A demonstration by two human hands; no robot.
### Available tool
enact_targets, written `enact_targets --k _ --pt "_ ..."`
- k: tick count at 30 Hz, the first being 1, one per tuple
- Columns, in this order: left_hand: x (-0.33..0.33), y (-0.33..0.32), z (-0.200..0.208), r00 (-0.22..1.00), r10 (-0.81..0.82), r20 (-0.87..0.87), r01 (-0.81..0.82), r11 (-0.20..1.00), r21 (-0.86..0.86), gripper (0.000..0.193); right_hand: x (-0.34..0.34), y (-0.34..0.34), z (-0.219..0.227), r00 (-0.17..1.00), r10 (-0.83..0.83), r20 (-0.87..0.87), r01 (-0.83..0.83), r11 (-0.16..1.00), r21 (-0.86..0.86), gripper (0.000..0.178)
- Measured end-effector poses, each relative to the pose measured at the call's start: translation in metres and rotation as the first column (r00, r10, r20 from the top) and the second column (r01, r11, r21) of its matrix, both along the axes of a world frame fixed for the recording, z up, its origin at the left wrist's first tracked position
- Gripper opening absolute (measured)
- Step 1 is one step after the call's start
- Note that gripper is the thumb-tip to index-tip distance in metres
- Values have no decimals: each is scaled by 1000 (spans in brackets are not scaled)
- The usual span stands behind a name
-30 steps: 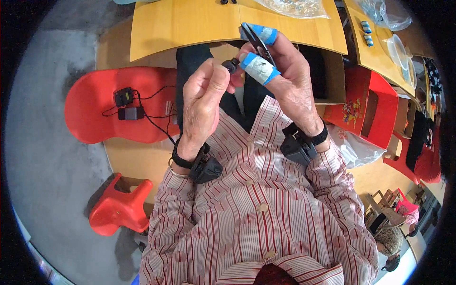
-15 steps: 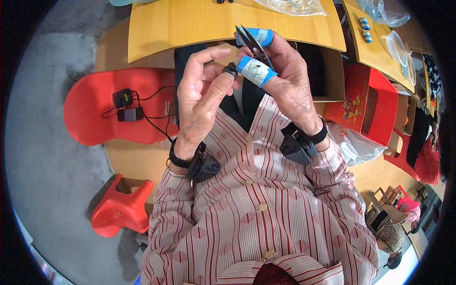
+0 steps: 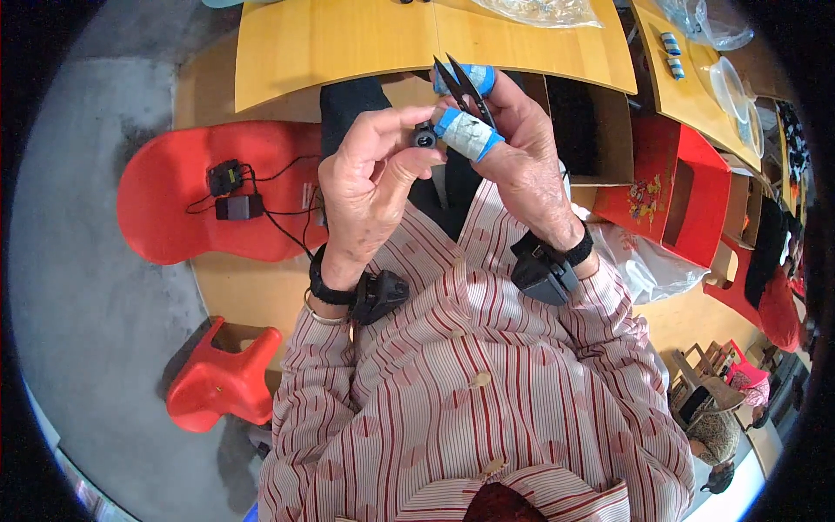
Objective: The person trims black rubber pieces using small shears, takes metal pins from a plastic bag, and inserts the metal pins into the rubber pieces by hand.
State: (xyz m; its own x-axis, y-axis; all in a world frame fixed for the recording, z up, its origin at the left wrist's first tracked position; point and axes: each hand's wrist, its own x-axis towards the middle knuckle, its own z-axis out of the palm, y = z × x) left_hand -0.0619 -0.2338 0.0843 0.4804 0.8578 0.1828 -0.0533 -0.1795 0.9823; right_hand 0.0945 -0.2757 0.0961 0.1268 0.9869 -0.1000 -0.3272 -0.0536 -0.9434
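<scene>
My left hand (image 3: 370,178) is closed in a pinch on a small round black part (image 3: 424,137) with a hole facing up. My right hand (image 3: 532,165) grips a pair of dark pointed snips (image 3: 465,87), blades a little apart and pointing away from me. Blue and whitish tape wraps my right thumb (image 3: 470,134) and a finger of that hand. The taped thumb's tip is right beside the black part, close to my left fingertips. Whether they touch I cannot tell. Both hands are over my lap, just short of the table edge.
Ahead stands a yellow wooden table (image 3: 339,52) with a clear plastic bag (image 3: 539,10). An open carton (image 3: 600,139) and a red box (image 3: 657,183) are at right. A red seat (image 3: 165,200) at left bears black devices with cables; a red stool (image 3: 222,383) is nearby.
The black part has turned so its hole shows, and my left index finger has come down onto it. The snips' blades have spread wider.
</scene>
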Motion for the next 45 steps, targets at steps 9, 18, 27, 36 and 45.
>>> enact_targets --k 9,18,27,36,45 --pt "0 1 -5 996 25 81 -23 1000 -14 23 8 -6 -10 997 -8 82 15 996 -84 29" --pt "3 -1 -6 994 20 110 -25 999 46 21 6 -8 -16 997 -10 75 11 1000 -5 35" --pt "4 3 -7 999 20 45 -28 981 191 15 13 -4 -16 997 30 64 -28 999 -42 34" --pt "16 44 -28 961 -250 -122 211 942 -262 22 43 -18 -60 929 -34 369 85 989 -123 23" --pt "149 62 -38 677 -688 -261 597 721 -352 29 47 -71 -96 814 143 563 -34 979 -200 31"
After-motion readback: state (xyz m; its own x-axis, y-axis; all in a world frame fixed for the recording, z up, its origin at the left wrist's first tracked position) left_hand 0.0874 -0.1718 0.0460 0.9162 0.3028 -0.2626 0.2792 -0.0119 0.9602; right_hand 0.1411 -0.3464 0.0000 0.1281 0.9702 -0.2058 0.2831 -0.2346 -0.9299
